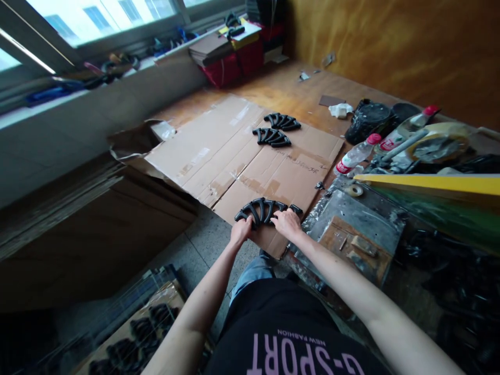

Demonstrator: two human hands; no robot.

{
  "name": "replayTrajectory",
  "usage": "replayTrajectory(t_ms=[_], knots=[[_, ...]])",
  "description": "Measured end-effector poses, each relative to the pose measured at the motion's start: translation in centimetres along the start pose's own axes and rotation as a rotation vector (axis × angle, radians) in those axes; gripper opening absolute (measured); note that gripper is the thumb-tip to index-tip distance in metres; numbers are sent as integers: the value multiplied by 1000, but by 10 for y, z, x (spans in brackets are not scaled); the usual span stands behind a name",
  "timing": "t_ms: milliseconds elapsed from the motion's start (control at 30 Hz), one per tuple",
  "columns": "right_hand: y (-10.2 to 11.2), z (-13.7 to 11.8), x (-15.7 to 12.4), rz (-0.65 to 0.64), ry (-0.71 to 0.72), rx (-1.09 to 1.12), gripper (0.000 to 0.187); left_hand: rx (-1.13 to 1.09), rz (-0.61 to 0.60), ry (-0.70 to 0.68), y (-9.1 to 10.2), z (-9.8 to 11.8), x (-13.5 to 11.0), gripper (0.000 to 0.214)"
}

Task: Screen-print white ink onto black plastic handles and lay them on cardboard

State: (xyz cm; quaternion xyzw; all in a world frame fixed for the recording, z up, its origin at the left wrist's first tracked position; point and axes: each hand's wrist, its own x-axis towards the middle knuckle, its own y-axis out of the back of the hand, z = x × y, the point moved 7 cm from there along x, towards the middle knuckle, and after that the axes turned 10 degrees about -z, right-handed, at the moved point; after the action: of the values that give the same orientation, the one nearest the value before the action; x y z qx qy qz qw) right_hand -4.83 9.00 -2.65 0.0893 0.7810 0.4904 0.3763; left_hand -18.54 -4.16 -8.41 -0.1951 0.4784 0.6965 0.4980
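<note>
A fan-shaped row of glossy black curved parts (262, 210) lies at the near end of a flattened cardboard sheet (219, 151). My left hand (242, 228) is closed at the left end of this row, thumb and fingers gripping the outermost pieces. At the right end, the bent fingers of my right hand (287, 223) close on the parts there, with one black piece showing just beyond them. Farther up the cardboard lie two similar fans of black parts, a nearer one (272, 137) and a farther one (283, 122). My fingertips are partly hidden.
Right of the cardboard stand bottles with red caps (357, 153), a black tub (369, 120), a tape roll (354, 190) and a grey board (344, 208). Red boxes (222, 70) sit at the back by the window. Below left, a carton (160, 302) holds more black parts.
</note>
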Motion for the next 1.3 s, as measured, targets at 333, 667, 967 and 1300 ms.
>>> replayTrajectory(t_ms=[333,667,967,1300], knots=[[5,-3,13,30,25,78,37,383,148,-13,66,35,24,67],[1,-4,15,44,15,143,39,584,506,-503,-18,75,-19,57],[10,-21,34,106,83,367,49,667,490,-683,58,116,57,52],[-19,-31,34,-33,78,358,42,715,377,-605,140,227,177,59]])
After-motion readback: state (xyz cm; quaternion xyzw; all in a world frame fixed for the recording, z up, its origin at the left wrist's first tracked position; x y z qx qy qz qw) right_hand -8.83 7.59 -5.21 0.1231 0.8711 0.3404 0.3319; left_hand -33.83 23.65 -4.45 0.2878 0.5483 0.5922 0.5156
